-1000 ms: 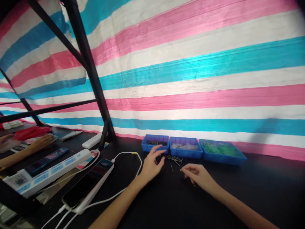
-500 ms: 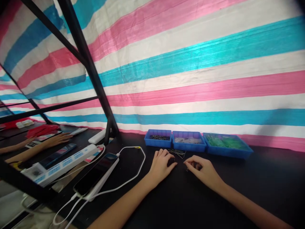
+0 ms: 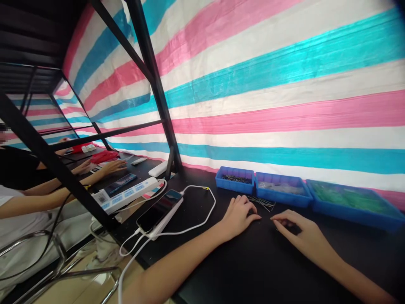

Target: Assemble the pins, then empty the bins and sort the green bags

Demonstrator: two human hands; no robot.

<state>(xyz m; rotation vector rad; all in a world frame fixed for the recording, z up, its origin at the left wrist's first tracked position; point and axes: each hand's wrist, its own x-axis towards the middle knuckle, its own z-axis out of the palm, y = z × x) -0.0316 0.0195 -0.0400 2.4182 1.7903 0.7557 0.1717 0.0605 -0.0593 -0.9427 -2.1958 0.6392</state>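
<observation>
My left hand (image 3: 238,217) rests on the black tabletop with its fingers curved and the thumb held apart; nothing shows in it. Just beyond its fingertips lies a small loose pile of screws or nails (image 3: 264,203). To the right, my right hand (image 3: 299,228) hovers low over the table, thumb and index fingertips pinched together. Whatever is in that pinch, if anything, is too small to make out. Behind the hands stand three blue bins: one with dark screws or nails (image 3: 236,179), one with clear plastic bags (image 3: 280,188), one with green packets (image 3: 354,200).
Left of my arm, a phone (image 3: 160,211) lies on a white power bank with a white cable (image 3: 210,215) looping across the table. A power strip (image 3: 129,194) and a black metal post (image 3: 158,93) stand farther left. Co-workers' arms (image 3: 109,169) rest beyond the post. Striped sheeting (image 3: 284,114) hangs behind.
The view has swung left, so the bins and hands appear farther right and co-workers come into sight. My hands keep nearly the same place by the pile, the right one still pinched.
</observation>
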